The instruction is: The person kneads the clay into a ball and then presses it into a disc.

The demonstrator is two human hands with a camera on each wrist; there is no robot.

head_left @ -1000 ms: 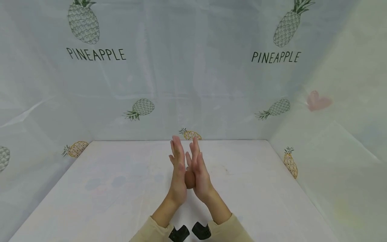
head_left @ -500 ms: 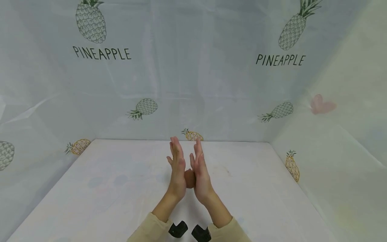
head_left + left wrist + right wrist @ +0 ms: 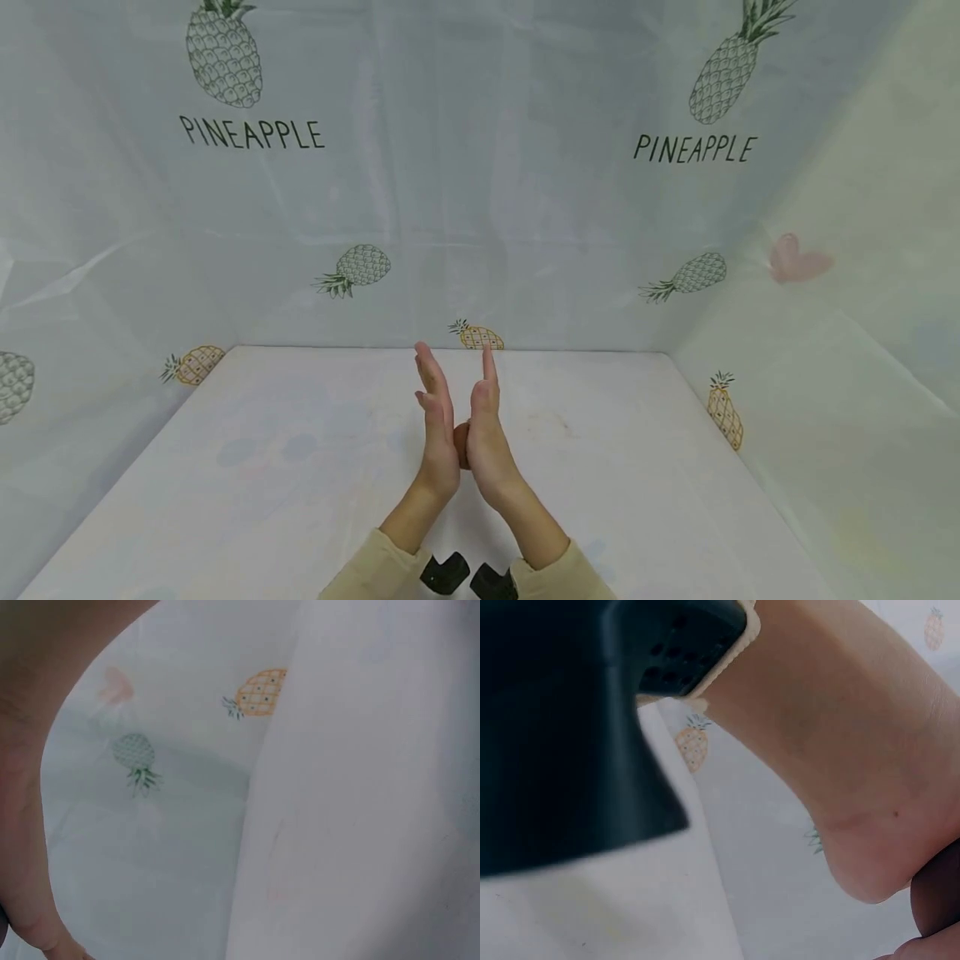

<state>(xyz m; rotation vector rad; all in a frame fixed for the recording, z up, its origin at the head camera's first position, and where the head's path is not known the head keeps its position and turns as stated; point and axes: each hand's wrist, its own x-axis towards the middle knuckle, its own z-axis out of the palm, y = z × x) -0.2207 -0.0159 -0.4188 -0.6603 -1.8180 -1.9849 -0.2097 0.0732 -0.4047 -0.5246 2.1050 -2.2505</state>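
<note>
A small brown rounded lump [image 3: 461,446] is pressed between the two palms, raised in the middle of the head view. My left hand [image 3: 438,442] stands upright with straight fingers, its palm against the lump's left side. From the right, the palm of my right hand [image 3: 491,450] covers much of the lump, its fingers also straight and pointing up and away. At the lower right of the right wrist view, the dark brown lump [image 3: 936,889] shows between the heel of one hand and the skin of the other. What the lump is made of cannot be told.
A white table surface [image 3: 637,467] spreads beneath the hands. Pale sheets printed with pineapples [image 3: 363,265] enclose it at the back and sides. Black wrist devices [image 3: 446,573] sit close together below the wrists, at the cuffs of the beige sleeves [image 3: 378,567].
My right hand has slid slightly left and turned, hiding more of the lump, while the left fingers lean a little left. The brown lump stays between the palms and has shifted slightly left.
</note>
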